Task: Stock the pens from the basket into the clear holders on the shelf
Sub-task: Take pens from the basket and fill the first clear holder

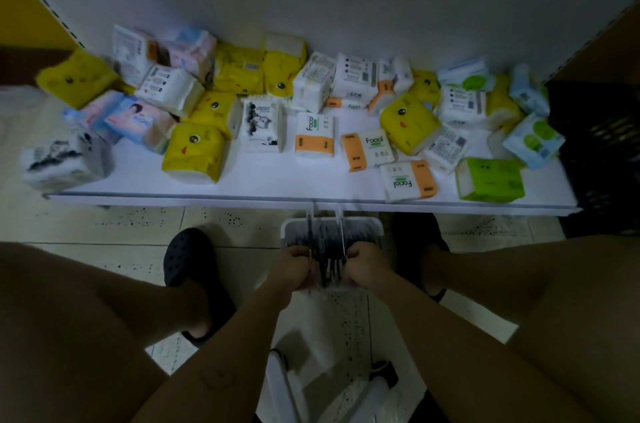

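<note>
pens (329, 261), dark and slim, fill the white basket (378, 225) that sits on the tiled floor (138, 249) just under the front edge of the shelf (277, 180), between our two feet. we cannot count them, since they blur into one dark bunch. both of our hands are down in the basket. the left hand (294, 266) has its fingers curled round some of the pens at the left of the bunch, and one held pen stands up from it with a pale end reaching the shelf edge. the right hand (363, 268) grips pens at the right of the bunch in the same curled way, with another pen standing up beside the first. the two hands lie close, with the bunch between them.

on the shelf itself we see only tissue packs (194, 152) in a loose scatter: yellow ones with a chick face, white and orange ones marked "facial", a green one near the right front corner, and pink and blue ones to the left. a black crate (595, 145) stands at the right end of the shelf; what it holds is too dark to tell. a black clog (188, 256) is on our left foot.
</note>
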